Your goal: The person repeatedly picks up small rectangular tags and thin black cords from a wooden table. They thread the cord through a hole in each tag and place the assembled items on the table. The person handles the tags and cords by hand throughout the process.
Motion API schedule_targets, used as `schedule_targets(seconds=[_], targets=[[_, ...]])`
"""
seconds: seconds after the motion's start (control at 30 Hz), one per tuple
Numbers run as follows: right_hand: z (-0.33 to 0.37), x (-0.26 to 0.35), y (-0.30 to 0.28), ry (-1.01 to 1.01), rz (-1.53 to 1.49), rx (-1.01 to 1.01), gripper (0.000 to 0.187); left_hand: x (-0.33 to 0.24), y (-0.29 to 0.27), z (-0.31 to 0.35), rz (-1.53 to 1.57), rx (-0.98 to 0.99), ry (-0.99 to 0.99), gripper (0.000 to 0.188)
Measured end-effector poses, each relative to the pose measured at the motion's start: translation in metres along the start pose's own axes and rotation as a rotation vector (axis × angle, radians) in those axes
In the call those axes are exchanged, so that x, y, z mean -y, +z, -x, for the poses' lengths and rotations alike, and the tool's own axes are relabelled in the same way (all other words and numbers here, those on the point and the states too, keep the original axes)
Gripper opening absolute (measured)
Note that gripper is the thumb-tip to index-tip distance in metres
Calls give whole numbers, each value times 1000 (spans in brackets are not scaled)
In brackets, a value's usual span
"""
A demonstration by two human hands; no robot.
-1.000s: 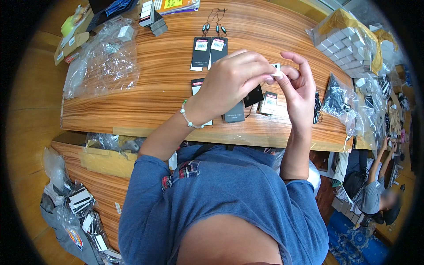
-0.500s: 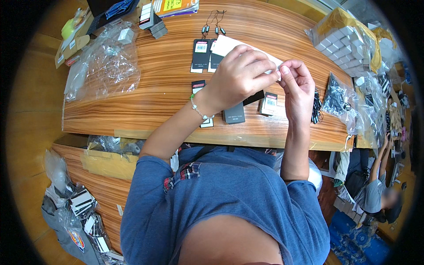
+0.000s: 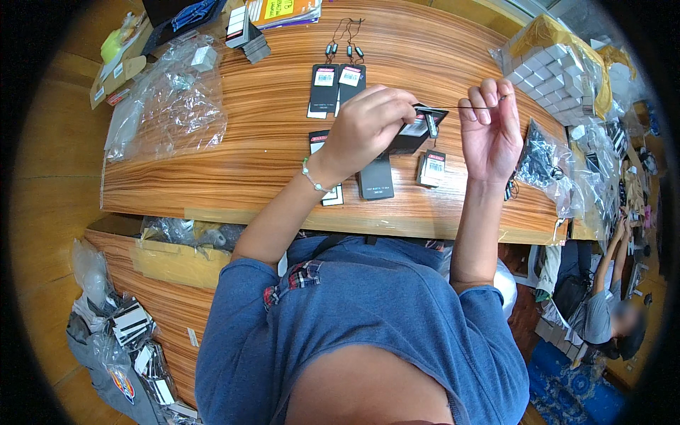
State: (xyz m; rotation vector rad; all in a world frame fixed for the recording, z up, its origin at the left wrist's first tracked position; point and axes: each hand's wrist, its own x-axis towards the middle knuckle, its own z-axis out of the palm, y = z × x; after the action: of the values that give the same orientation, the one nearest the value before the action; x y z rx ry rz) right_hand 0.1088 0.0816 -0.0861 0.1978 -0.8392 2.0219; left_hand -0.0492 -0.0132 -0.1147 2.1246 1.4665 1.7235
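Observation:
My left hand (image 3: 372,127) is closed on a dark hang tag (image 3: 409,144), which is tilted above the table. A thin black cord (image 3: 453,108) runs taut from the tag to the pinched fingers of my right hand (image 3: 490,131). A small dark seal (image 3: 431,126) dangles beside the tag on the cord. Beyond my left hand, two black hang tags (image 3: 323,95) with barcode stickers lie side by side, their cords (image 3: 346,32) stretched away from me. Below the hands are a black tag stack (image 3: 376,180) and a smaller stack of stickered tags (image 3: 432,168). Another tag (image 3: 333,193) lies partly under my left wrist.
A clear plastic bag (image 3: 170,106) covers the table's left side. At the back stands a stack of cards (image 3: 248,39) beside notebooks (image 3: 283,10). On the right are wrapped small white boxes (image 3: 549,71) and a bag of black cords (image 3: 538,159). Another person (image 3: 602,312) sits far right.
My right hand has moved right, away from my left, drawing the cord out straight. The tag has turned from its white side to its dark side and tilted down.

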Motion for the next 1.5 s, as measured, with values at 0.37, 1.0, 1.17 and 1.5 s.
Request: schedule_targets(seconds=[0.37, 1.0, 1.17, 1.5], targets=[[1, -7, 16, 72, -83, -56, 9, -12, 2, -2, 168, 42, -356, 20], [12, -4, 42, 89, 970, -30, 18, -35, -23, -17, 600, -106, -494, 14], [13, -4, 43, 95, 933, -48, 20, -35, -24, -18, 578, -79, -506, 15], [14, -8, 39, 126, 887, -60, 19, -31, -26, -17, 564, -39, -573, 14]])
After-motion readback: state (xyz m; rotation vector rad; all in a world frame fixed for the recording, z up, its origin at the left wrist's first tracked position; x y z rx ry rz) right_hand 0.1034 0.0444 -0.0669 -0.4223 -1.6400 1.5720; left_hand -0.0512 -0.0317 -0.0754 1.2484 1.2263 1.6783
